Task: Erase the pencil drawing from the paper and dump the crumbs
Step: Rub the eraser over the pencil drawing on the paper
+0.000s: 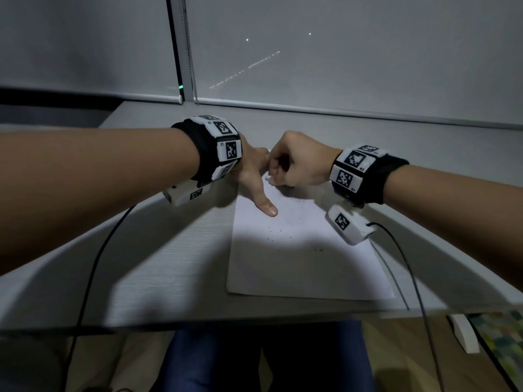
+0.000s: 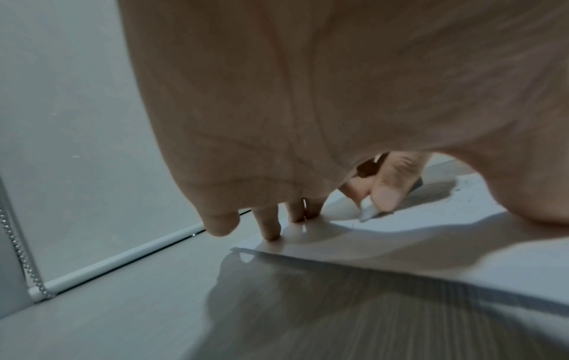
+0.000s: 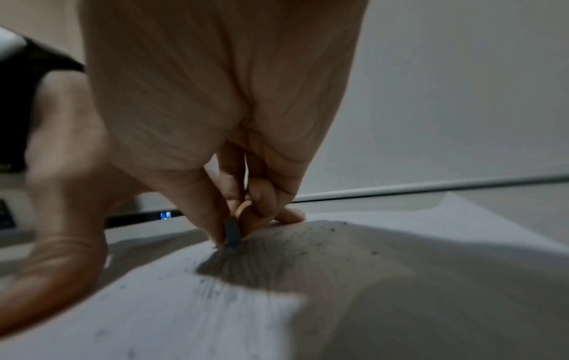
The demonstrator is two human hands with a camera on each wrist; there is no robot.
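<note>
A white sheet of paper (image 1: 300, 258) lies flat on the grey table (image 1: 158, 250), its far end under both hands. The left hand (image 1: 252, 171) is spread, with straight fingers pressed down on the far left part of the sheet and the thumb (image 1: 264, 203) stretched toward the near side, its tip flat on the paper. The left wrist view shows the fingertips (image 2: 270, 229) of that hand touching the sheet close to its far edge; it holds nothing.

The right hand (image 1: 300, 161) is curled into a loose fist just right of the left hand, almost touching it. Its thumb and fingers pinch a small eraser (image 1: 268, 180), whose tip sits against the paper at the far end. In the right wrist view the eraser (image 3: 231, 231) looks dark and is squeezed between thumb and forefinger, with its lower end on the sheet.

Dark crumbs (image 1: 278, 230) are scattered over the middle of the paper, near of the thumb, and more lie beside the eraser tip. The near half of the sheet is in shadow. Any pencil marks are too faint to make out. Black cables (image 1: 93, 267) run from the wrist devices over the near table edge.
</note>
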